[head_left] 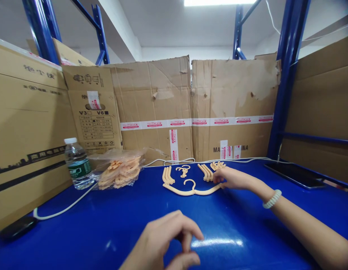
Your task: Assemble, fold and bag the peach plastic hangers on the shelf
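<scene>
A beige plastic clothes hanger (181, 193) lies flat on the blue table (106, 232), its hook (194, 183) toward the boxes. My right hand (230, 178) is at the hanger's right end, fingers closed around its tip; the fingertips are partly hidden. Just behind that hand are several beige hanger arms (205, 173) in a row and a small pile of beige pieces (218, 165). Another row of hanger arms (168, 175) lies behind the hanger's left end, with loose hooks (184, 171) between the rows. Nearer to me, my left hand (168, 236) hovers with bent fingers, thumb apart, holding nothing.
At the left stand a water bottle (78, 165) and a clear plastic bag (121, 170) of beige pieces. A black device (18, 228) with a white cable lies front left. A dark tablet or phone (294, 175) lies at right. Cardboard boxes (154, 97) wall the back and sides.
</scene>
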The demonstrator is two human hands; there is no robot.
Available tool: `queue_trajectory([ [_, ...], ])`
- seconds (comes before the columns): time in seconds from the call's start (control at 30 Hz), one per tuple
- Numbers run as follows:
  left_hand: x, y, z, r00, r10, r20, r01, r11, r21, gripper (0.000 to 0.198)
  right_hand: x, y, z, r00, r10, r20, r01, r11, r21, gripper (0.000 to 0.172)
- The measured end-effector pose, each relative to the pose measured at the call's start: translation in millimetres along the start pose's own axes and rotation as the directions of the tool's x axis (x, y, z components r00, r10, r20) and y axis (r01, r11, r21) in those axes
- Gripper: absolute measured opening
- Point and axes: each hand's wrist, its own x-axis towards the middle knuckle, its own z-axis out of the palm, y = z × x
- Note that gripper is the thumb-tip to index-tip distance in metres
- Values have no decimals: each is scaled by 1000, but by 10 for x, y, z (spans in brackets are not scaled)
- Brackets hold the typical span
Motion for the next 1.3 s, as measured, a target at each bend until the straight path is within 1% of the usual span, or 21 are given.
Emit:
queue_trajectory([
  [0.03, 74, -79, -66, 999, -33, -8, 33, 999, 11, 16, -4, 1, -7, 1000, 9, 6, -9, 1000, -5, 31],
  [0.1, 197, -231, -184, 995, -102, 7, 100, 983, 153, 18, -15, -13, -21, 1000, 20, 16, -20, 1000, -12, 30],
  [0.13, 248, -313, -234, 991, -126, 38, 113, 964, 240, 20, -21, -23, -26, 999, 26, 19, -26, 1000, -13, 30],
  [0.2, 330, -508, -311, 973, -201, 112, 139, 901, 412, 22, -26, -37, -29, 999, 40, 28, -39, 999, -12, 29],
  [0.23, 361, -623, -335, 966, -236, 107, 158, 864, 478, 25, -25, -38, -26, 999, 44, 32, -44, 999, -9, 29],
  [0.27, 382, -746, -349, 969, -225, 100, 143, 845, 515, 25, -20, -34, -21, 998, 49, 37, -49, 999, -6, 28],
  [0.3, 392, -870, -352, 978, -179, 108, 95, 840, 534, 25, -13, -25, -13, 998, 52, 40, -52, 999, -1, 27],
  [0.37, 382, -1096, -337, 979, -112, 168, 2, 839, 545, 38, 9, 3, 7, 997, 55, 46, -56, 998, 15, 24],
  [0.43, 342, -1251, -307, 977, -98, 188, -18, 844, 536, 38, 31, 31, 28, 996, 60, 64, -63, 997, 36, 20],
  [0.47, 318, -1295, -292, 978, -90, 190, -27, 842, 539, 36, 39, 42, 37, 995, 63, 73, -66, 997, 44, 17],
  [0.53, 277, -1323, -271, 980, -73, 187, -45, 827, 561, 32, 47, 53, 51, 995, 64, 80, -68, 996, 54, 13],
  [0.7, 262, -1275, -286, 977, -73, 202, -66, 790, 610, 28, 27, 30, 64, 997, 45, 63, -49, 996, 68, 9],
  [0.8, 263, -1296, -309, 976, -71, 206, -71, 791, 608, 29, 15, 3, 68, 996, 52, 71, -58, 994, 91, 8],
  [0.93, 237, -1350, -314, 985, -43, 166, -66, 796, 601, 32, 22, -23, 77, 994, 70, 78, -78, 992, 101, 9],
  [1.13, 226, -1354, -311, 985, -60, 160, -49, 799, 599, 35, 43, -36, 88, 997, 71, 28, -73, 995, 61, 7],
  [1.23, 226, -1356, -311, 986, -65, 153, -38, 807, 589, 32, 46, -34, 89, 997, 75, 20, -76, 995, 58, 8],
  [1.3, 229, -1372, -309, 990, -67, 126, -16, 827, 563, 29, 48, -21, 89, 997, 71, 17, -72, 996, 60, 8],
])
